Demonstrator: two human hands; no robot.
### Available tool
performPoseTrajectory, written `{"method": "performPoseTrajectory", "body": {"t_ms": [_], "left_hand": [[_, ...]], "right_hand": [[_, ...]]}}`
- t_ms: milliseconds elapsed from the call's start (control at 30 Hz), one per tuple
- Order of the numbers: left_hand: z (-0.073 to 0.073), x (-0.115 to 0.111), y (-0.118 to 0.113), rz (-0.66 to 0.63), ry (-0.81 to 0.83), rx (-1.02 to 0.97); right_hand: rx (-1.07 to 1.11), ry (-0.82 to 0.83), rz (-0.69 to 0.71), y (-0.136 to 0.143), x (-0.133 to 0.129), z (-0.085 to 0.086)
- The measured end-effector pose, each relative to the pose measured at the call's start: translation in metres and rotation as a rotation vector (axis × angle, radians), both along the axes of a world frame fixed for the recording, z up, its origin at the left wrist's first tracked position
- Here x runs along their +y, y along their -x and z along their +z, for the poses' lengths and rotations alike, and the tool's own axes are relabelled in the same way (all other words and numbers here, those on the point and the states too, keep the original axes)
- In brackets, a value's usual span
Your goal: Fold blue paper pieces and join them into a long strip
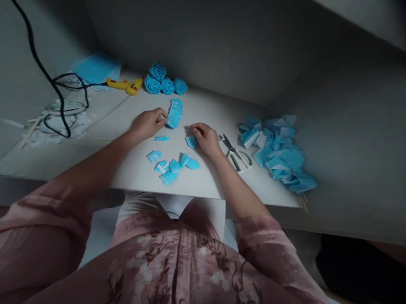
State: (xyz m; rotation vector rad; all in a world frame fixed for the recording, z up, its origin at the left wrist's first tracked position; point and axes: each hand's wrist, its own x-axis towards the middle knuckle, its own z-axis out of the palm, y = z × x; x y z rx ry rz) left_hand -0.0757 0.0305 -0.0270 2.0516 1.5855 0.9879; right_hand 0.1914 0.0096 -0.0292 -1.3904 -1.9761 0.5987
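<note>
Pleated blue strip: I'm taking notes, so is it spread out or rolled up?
Spread out: the strip lies as a broad, curved band by the left hand, unlike the coiled blue roses.

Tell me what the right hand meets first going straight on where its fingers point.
The right hand would likely meet the pleated blue strip first, though its height above the table is unclear.

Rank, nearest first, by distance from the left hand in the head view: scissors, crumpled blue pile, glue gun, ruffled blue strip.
1. Ruffled blue strip, beside the left hand.
2. Glue gun, farther back, left.
3. Scissors, past the right hand.
4. Crumpled blue pile, far right.
</note>
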Motion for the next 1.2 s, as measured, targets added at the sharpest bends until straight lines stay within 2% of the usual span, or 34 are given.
{"method": "performPoseTrajectory", "body": {"t_ms": [200, 267, 367, 433, 500, 567, 633, 767, 900, 1000, 1100, 1200], "left_hand": [[0.001, 0.004, 0.002, -0.023, 0.098, -0.139], [0.001, 0.004, 0.000, -0.014, 0.115, -0.210], [0.002, 0.004, -0.003, -0.023, 0.183, -0.393], [0.004, 0.002, -0.005, -0.042, 0.268, -0.560], [0.007, 0.000, -0.007, -0.063, 0.355, -0.726], [0.010, -0.004, -0.010, -0.088, 0.418, -0.860], [0.013, -0.009, -0.013, -0.126, 0.462, -0.937], [0.017, -0.016, -0.015, -0.194, 0.512, -0.936], [0.017, -0.016, -0.012, -0.208, 0.473, -0.881], [0.017, -0.014, -0.009, -0.200, 0.425, -0.847], [0.020, -0.014, -0.007, -0.210, 0.419, -0.871], [0.022, -0.013, -0.007, -0.216, 0.440, -1.032]], "right_hand": [[-0.338, 0.050, 0.030, 0.017, 0.007, 0.018], [-0.378, 0.076, 0.045, 0.025, 0.011, 0.024], [-0.334, 0.160, -0.011, 0.035, 0.018, 0.029], [-0.148, 0.296, -0.081, 0.039, 0.023, 0.031], [0.191, 0.506, -0.130, 0.041, 0.027, 0.032], [0.548, 0.700, -0.129, 0.042, 0.031, 0.032], [0.780, 0.788, -0.085, 0.045, 0.035, 0.030], [0.930, 0.698, -0.011, 0.052, 0.052, 0.029], [0.858, 0.596, 0.048, 0.055, 0.070, 0.034], [0.812, 0.566, 0.080, 0.055, 0.073, 0.038], [0.886, 0.598, 0.051, 0.055, 0.072, 0.040], [0.994, 0.547, -0.008, 0.057, 0.069, 0.045]]}}
